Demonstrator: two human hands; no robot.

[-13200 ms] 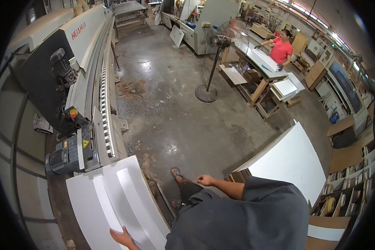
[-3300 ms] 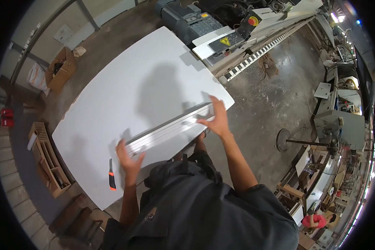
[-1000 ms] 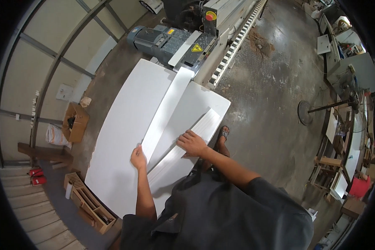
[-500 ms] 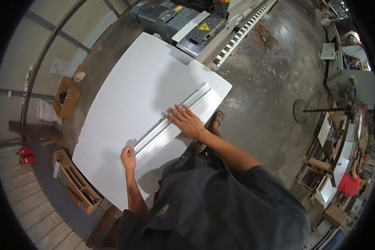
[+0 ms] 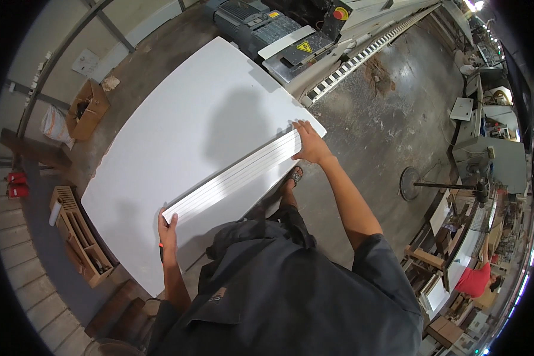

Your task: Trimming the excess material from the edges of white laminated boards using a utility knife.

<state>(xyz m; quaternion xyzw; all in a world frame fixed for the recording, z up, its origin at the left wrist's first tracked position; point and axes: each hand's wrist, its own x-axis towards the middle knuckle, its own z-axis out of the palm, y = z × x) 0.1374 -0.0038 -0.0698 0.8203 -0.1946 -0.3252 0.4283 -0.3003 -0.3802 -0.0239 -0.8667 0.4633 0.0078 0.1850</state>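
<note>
A bundle of long white strips point(image 5: 234, 175), side by side with their ends nearly even, lies slantwise over the white table top point(image 5: 160, 130). My left hand point(image 5: 168, 231) is closed round the near left end, its thumb on the top face. At the far right end my right hand point(image 5: 312, 143) grips the bundle, fingers over the end and far edge, thumb on the near side. The strips' undersides are hidden, so I cannot tell whether they touch the table all along.
Beyond the table stands a grey motor unit point(image 5: 249, 26) beside a toothed machine rail point(image 5: 368, 53). A wooden rack point(image 5: 83, 237) and a cardboard box point(image 5: 88, 110) are on the left. On the right are a pedestal fan point(image 5: 445, 185) and a person in red point(image 5: 473, 281).
My right hand has moved from lying spread on the strips' middle to gripping their far right end. The staggered strips are now gathered evenly, and my left hand has shifted slightly left.
</note>
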